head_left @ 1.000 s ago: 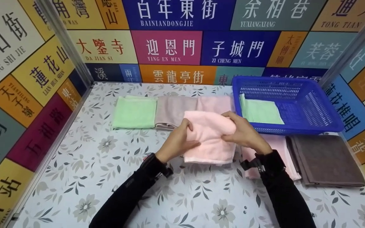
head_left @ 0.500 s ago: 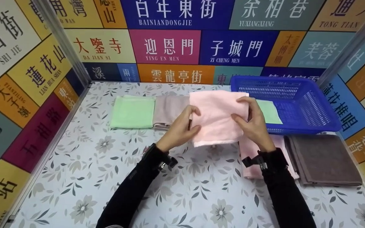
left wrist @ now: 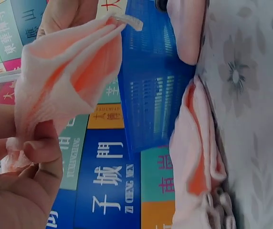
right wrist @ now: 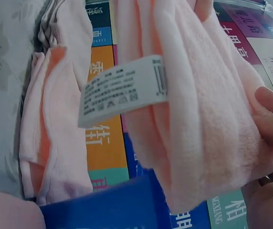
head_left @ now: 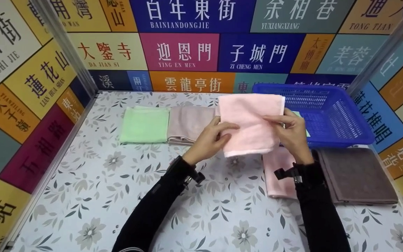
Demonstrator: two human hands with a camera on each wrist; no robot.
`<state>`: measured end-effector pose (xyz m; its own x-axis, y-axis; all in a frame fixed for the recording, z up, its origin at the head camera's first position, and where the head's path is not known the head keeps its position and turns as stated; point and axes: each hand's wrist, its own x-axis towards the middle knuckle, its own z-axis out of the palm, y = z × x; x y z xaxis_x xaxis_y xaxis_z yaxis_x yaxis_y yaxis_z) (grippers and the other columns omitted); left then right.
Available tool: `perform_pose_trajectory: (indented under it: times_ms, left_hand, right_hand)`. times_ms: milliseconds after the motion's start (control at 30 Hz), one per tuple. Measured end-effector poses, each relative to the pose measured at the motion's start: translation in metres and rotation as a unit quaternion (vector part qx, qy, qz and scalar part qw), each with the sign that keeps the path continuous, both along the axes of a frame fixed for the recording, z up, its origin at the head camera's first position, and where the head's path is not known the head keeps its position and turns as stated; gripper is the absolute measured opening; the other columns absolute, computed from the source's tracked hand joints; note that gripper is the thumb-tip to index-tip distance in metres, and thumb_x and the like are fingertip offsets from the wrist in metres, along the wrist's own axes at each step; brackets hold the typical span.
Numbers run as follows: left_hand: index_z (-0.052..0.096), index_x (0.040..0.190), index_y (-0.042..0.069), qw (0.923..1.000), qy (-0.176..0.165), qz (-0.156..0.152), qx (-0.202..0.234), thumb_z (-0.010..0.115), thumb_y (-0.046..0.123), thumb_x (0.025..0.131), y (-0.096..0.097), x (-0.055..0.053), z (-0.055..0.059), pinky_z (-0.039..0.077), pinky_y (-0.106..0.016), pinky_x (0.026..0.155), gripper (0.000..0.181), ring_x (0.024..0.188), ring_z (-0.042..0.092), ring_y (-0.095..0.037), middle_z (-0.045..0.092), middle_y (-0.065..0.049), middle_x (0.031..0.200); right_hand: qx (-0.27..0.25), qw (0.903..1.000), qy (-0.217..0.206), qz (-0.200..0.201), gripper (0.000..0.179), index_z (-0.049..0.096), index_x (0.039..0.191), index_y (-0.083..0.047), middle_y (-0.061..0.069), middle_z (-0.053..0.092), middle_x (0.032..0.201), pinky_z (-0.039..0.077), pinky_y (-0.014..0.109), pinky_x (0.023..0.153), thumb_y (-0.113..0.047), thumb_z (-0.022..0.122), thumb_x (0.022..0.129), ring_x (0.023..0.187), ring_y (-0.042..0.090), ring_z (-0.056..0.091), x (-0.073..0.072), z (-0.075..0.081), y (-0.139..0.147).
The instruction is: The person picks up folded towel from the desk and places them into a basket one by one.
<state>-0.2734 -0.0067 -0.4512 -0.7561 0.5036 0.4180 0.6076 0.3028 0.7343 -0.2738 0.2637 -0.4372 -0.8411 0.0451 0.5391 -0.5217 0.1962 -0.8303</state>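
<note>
A folded pink towel (head_left: 250, 129) is held up between both hands in the head view. My left hand (head_left: 210, 140) pinches its left side, thumb in front. On the opposite side my right hand (head_left: 292, 134) grips it between thumb and fingers. From the right wrist, a white care label (right wrist: 124, 90) sticks out of the towel's folded layers. Behind it on the table lie a green folded towel (head_left: 145, 125) and a greyish-mauve folded towel (head_left: 189, 122) in a row. Another pink towel in that row (left wrist: 194, 143) shows in the left wrist view.
A blue perforated basket (head_left: 341, 115) stands at the back right, with a green towel in it mostly hidden. In front of the basket lie a pink towel (head_left: 280, 175) and a dark brown folded towel (head_left: 359, 175). Sign-printed panels (head_left: 184, 52) wall the table's back and sides.
Both hands have lifted the pink towel up and to the right, toward the basket. It has flattened out from a crumpled look and now covers more of the green towel in the basket.
</note>
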Motion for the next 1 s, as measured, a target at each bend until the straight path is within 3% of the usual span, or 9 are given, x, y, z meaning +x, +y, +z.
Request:
perform_pose_trajectory:
  times_ms: [100, 267, 333, 500, 600, 767, 900, 1000]
  left_hand:
    - [0.065, 0.139, 0.011, 1.0, 0.001, -0.007, -0.002, 0.061, 0.005, 0.101, 0.019, -0.006, 0.003, 0.048, -0.021, 0.075, 0.038, 0.085, 0.048, -0.012, 0.053, -0.015, 0.125]
    - [0.06, 0.145, 0.01, 0.9995, -0.008, -0.024, -0.016, 0.059, 0.005, 0.101, 0.043, -0.019, 0.007, 0.047, -0.018, 0.072, 0.044, 0.079, 0.048, -0.007, 0.05, -0.012, 0.126]
    - [0.057, 0.147, 0.009, 0.9992, -0.015, -0.033, -0.018, 0.058, 0.001, 0.1, 0.051, -0.025, 0.009, 0.047, -0.017, 0.071, 0.048, 0.079, 0.048, -0.007, 0.048, -0.011, 0.125]
    - [0.054, 0.15, 0.008, 0.9982, -0.025, -0.047, -0.026, 0.056, -0.005, 0.097, 0.074, -0.04, 0.016, 0.044, -0.014, 0.076, 0.055, 0.082, 0.047, -0.006, 0.044, -0.012, 0.129]
    - [0.052, 0.151, 0.006, 0.998, -0.023, -0.046, -0.037, 0.056, -0.006, 0.097, 0.091, -0.05, 0.021, 0.042, -0.014, 0.075, 0.055, 0.083, 0.046, -0.006, 0.043, -0.013, 0.128]
    - [0.05, 0.153, 0.007, 0.9968, -0.021, -0.009, -0.076, 0.052, -0.003, 0.1, 0.118, -0.064, 0.018, 0.041, -0.014, 0.077, 0.054, 0.088, 0.05, -0.01, 0.044, -0.014, 0.133]
    - [0.048, 0.155, 0.01, 0.9908, -0.018, 0.034, -0.13, 0.05, 0.0, 0.103, 0.134, -0.07, 0.013, 0.048, -0.018, 0.087, 0.053, 0.109, 0.062, -0.016, 0.042, -0.016, 0.156]
    - [0.047, 0.156, 0.013, 0.9802, -0.001, 0.061, -0.189, 0.05, 0.003, 0.104, 0.147, -0.072, 0.01, 0.049, -0.028, 0.105, 0.053, 0.132, 0.059, -0.021, 0.039, -0.014, 0.162]
  right_hand:
    - [0.012, 0.9987, 0.023, -0.043, 0.018, 0.078, 0.099, 0.009, -0.003, 0.075, 0.107, 0.055, 0.018, 0.087, 0.018, 0.066, 0.088, 0.101, 0.012, 0.066, 0.0, 0.007, 0.01]
    - [0.062, 0.9953, 0.029, -0.067, 0.033, 0.074, 0.115, 0.01, 0.009, 0.062, 0.096, 0.033, 0.02, 0.068, 0.019, 0.067, 0.084, 0.078, 0.013, 0.042, 0.006, 0.021, 0.026]
    - [0.086, 0.9931, 0.018, -0.077, 0.041, 0.072, 0.121, 0.006, 0.005, 0.058, 0.099, 0.031, 0.019, 0.071, 0.016, 0.07, 0.081, 0.08, 0.011, 0.04, 0.0, 0.02, 0.036]
    - [0.154, 0.98, 0.005, -0.125, 0.057, 0.07, 0.128, -0.006, -0.014, 0.055, 0.113, 0.032, 0.02, 0.095, 0.011, 0.072, 0.074, 0.105, 0.002, 0.045, -0.025, 0.017, 0.061]
    - [0.198, 0.9709, -0.015, -0.133, 0.069, 0.065, 0.137, -0.011, -0.007, 0.053, 0.117, 0.03, 0.021, 0.09, 0.01, 0.067, 0.071, 0.107, 0.009, 0.043, -0.035, 0.022, 0.074]
    - [0.27, 0.9541, -0.079, -0.102, 0.091, 0.047, 0.155, -0.016, 0.018, 0.045, 0.136, 0.03, 0.029, 0.084, 0.012, 0.061, 0.07, 0.113, 0.031, 0.04, -0.047, 0.022, 0.095]
    - [0.313, 0.9399, -0.117, -0.071, 0.102, 0.032, 0.163, -0.015, 0.027, 0.037, 0.142, 0.033, 0.034, 0.08, 0.016, 0.061, 0.071, 0.111, 0.041, 0.038, -0.056, 0.013, 0.105]
    - [0.333, 0.9307, -0.137, -0.064, 0.105, 0.026, 0.165, -0.012, 0.031, 0.033, 0.145, 0.038, 0.042, 0.081, 0.017, 0.06, 0.07, 0.111, 0.044, 0.038, -0.062, 0.006, 0.111]
